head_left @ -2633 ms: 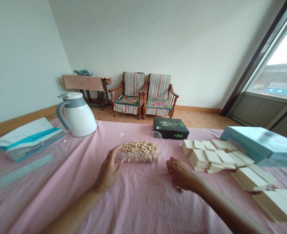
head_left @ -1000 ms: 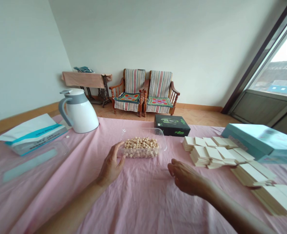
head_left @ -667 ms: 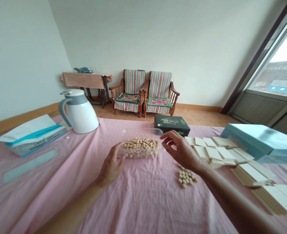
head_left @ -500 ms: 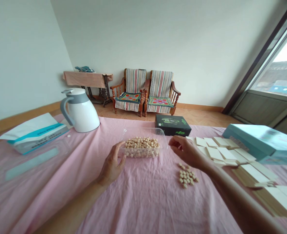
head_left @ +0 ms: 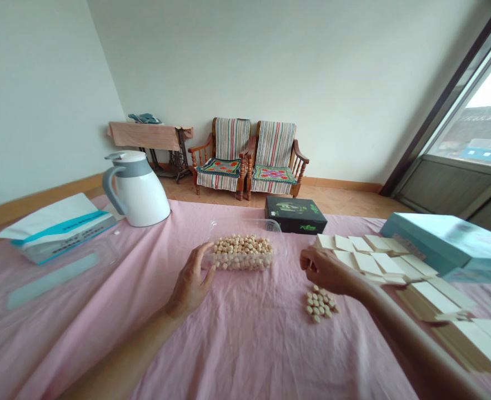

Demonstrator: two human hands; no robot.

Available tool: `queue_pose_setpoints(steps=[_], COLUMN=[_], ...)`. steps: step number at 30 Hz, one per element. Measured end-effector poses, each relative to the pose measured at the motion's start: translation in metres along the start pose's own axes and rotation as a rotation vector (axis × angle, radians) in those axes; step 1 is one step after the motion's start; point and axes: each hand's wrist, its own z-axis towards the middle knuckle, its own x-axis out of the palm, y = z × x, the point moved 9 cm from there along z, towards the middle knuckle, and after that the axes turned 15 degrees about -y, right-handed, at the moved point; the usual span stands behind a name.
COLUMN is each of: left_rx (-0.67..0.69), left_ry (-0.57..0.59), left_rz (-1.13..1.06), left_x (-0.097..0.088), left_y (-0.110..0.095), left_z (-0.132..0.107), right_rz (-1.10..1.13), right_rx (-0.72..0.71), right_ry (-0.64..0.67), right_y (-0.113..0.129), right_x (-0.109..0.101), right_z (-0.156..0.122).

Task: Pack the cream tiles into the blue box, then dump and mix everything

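Note:
A clear plastic container (head_left: 279, 244), filled with small pale round pieces (head_left: 241, 244), stands in the middle of the pink cloth. My left hand (head_left: 191, 280) grips its left end, fingers along the side and thumb at the front corner. To the right of the container, my right hand (head_left: 321, 269) is closed above the cloth, fingers curled together. Whatever may be inside those fingers is hidden. Just below it lies a loose cluster of the same round pieces (head_left: 320, 304). White rectangular cards (head_left: 389, 262) lie in rows beside my right wrist.
A black box (head_left: 295, 215) sits behind the container. On the left stand a white and grey jug (head_left: 143, 191), a white-and-blue packet (head_left: 62, 228) and a clear plastic lid (head_left: 54, 278). At right is a light blue box (head_left: 449, 244). Two chairs are beyond the pink-covered surface.
My right hand has moved from the container's right edge a little right and nearer to me, its fingers now more tightly curled. My left hand has stayed at the container.

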Motion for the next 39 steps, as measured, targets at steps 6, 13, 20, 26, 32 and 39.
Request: queue_pose_setpoints(steps=[6,13,20,26,32,39], left_rx=[0.021,0.017,0.026,0.023,0.014,0.05], left_ry=[0.007,0.024,0.004,-0.006,0.009,0.015], left_rz=[0.019,0.01,0.002,0.004,0.001,0.024], left_x=[-0.002,-0.001,-0.001,-0.001,0.0,-0.002], left_y=[-0.002,-0.002,-0.001,-0.001,0.001,-0.004], left_z=[0.001,0.0,0.0,0.0,0.0,0.001], right_rz=[0.466,0.159,-0.29,-0.216,0.088,0.5], right_rx=[-0.055,-0.015,0.007,0.015,-0.048,-0.024], right_ry=[-0.253,-0.118,0.195,0.189,-0.137,-0.329], right_y=[0.049,0.02,-0.037,-0.04,0.012,0.044], right_x=[-0.046,-0.03,0.028,0.034,-0.018,-0.04], right_z=[0.026,0.014,-0.025,-0.024,0.007,0.026])
